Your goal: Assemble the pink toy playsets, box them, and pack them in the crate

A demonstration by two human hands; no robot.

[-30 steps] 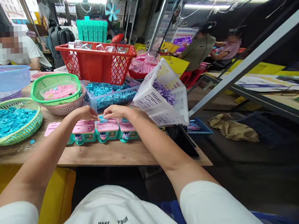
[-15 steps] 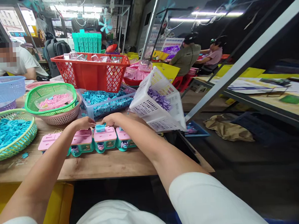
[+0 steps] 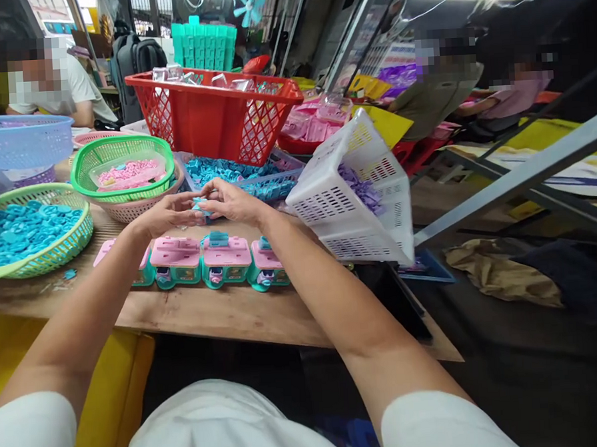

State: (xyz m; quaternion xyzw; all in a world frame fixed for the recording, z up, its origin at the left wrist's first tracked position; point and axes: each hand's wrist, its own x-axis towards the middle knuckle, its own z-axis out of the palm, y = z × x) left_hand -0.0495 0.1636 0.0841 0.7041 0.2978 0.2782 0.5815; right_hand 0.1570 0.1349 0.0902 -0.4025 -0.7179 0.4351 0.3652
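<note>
Your left hand (image 3: pixel 165 216) and right hand (image 3: pixel 232 200) pinch one small blue piece (image 3: pixel 199 207) between them, at twelve o'clock above the toy row (image 3: pixel 215 260). Of the toys, one seems capped with a blue piece; the others look bare.

A toy assembly workshop: baskets of plastic parts (image 3: pixel 26 231) crowd the workbench (image 3: pixel 208 311) (co-workers (image 3: pixel 436 89) sit nearby).

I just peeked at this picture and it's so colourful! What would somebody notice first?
Probably the big red basket at the back of the wooden table, and the white basket of purple bits tipped over at the right. Right in the middle, the left hand and right hand pinch a small blue piece above a row of pink-and-teal toy houses.
</note>
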